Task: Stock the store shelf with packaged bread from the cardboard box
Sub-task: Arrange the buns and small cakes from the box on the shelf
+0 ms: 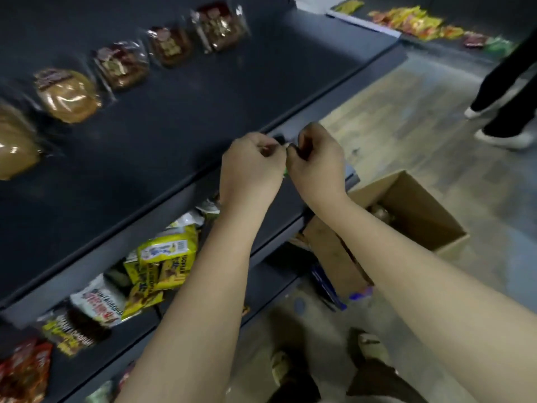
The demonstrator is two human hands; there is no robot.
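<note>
Head view: left hand [250,167] and right hand [316,164] are knuckle to knuckle over the front lip of the shelf [174,126], fingers curled and pinching a small item [286,171] with a green sliver showing; what it is I cannot tell. The packaged bread [68,96] lines the back of the shelf from nine to twelve o'clock of the hands, well apart from them, and the cardboard box [421,210] stands open on the floor at four o'clock. Those loaves look light, soft and crushable under slick film, so cup them broadly by the sides rather than squeeze.
</note>
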